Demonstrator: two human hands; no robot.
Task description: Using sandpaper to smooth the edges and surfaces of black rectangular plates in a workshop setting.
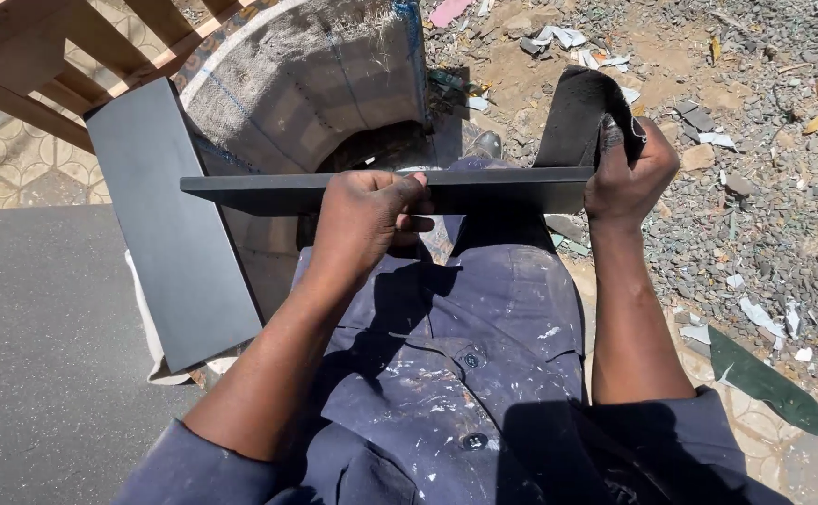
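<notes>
- A dark grey, matt panel assembly (268,192) is held edge-on above the lap of a person in a paint-flecked navy coverall (456,374); it is made of a long narrow board joined at its left end to a broader flat board (170,234), which slopes down towards the lower left.
- The surface of the assembly is seen to be smooth and evenly coloured, with crisp straight edges lit by strong sun.
- The left hand (367,220) is clenched around the middle of the narrow board, the fingers wrapped over its front edge.
- The right hand (629,173) is closed on a sheet of black abrasive paper (582,112), which is folded over the right end of the narrow board and stands up behind it.
- Behind the assembly, a round concrete ring (306,84) with a dark opening is seen.
- To the upper left of the assembly, pale wooden slats (63,56) are in view above patterned paving.
- To the right of the assembly, gravel (764,215) strewn with paper scraps is spread out, and a dark green offcut (764,379) lies on the ground.
</notes>
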